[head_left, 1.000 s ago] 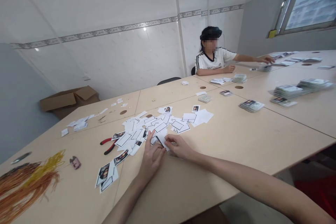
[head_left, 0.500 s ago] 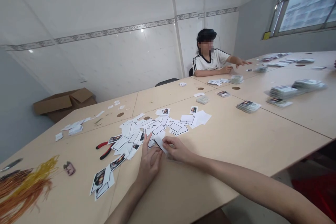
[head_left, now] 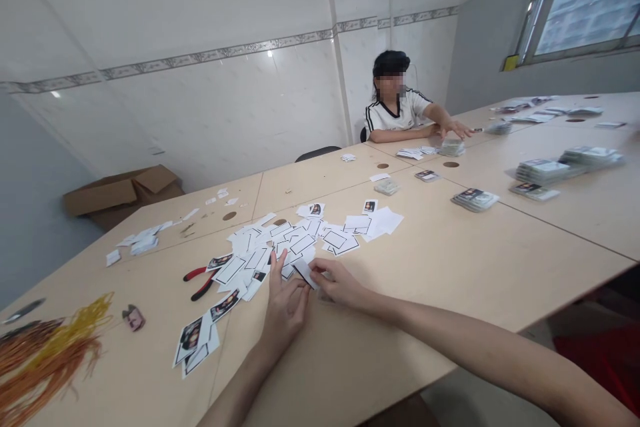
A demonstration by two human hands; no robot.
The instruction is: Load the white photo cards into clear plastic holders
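Note:
Between my two hands is a small white card [head_left: 304, 273] with a dark edge. My right hand [head_left: 337, 282] pinches it from the right, with something clear and plastic-like under the fingers. My left hand [head_left: 286, 307] touches its lower end with thumb and lower fingers, while two fingers point upward. Just beyond the hands spreads a loose heap of white cards [head_left: 257, 258] with black outlines, a few showing dark pictures. Picture cards [head_left: 193, 339] lie to the left of my left hand.
Red-handled pliers [head_left: 203, 287], a pink clip-like object [head_left: 133, 318] and orange and yellow cords [head_left: 55, 360] lie at left. Stacks of sleeved cards [head_left: 475, 199] stand at right. Across the table [head_left: 400, 293] sits a person [head_left: 397, 110]. A cardboard box [head_left: 125, 193] is behind.
The person across the table has drawn the outstretched hand back toward a card stack. My hands and the card between them are nearly unchanged; the view has shifted slightly.

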